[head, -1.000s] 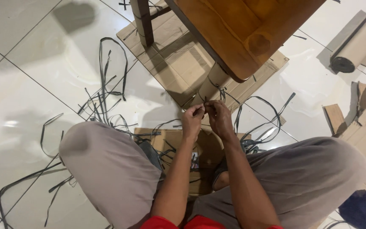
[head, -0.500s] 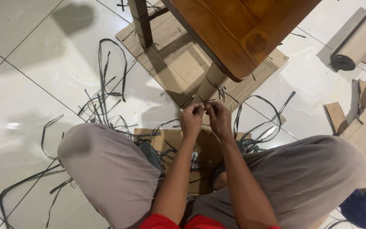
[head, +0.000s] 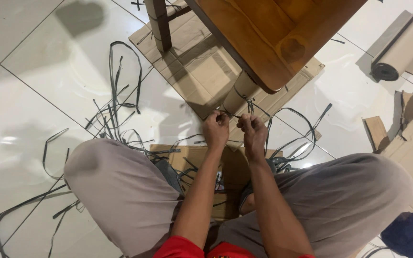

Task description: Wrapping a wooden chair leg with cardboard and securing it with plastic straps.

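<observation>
Could snap or slip: thin dark strap (head: pixel 233 116) stretched taut between 2 closed fists, so an uneven pull might loosen the tie around the paper-wrapped chair leg (head: pixel 241 93) or tear its wrapping. Left hand (head: pixel 215 130) clenched on 1 end, right hand (head: pixel 254 131) clenched on the other. Strap just above both grips, touching the leg's lower part, over the cardboard sheet (head: pixel 201 71) on the floor.
</observation>
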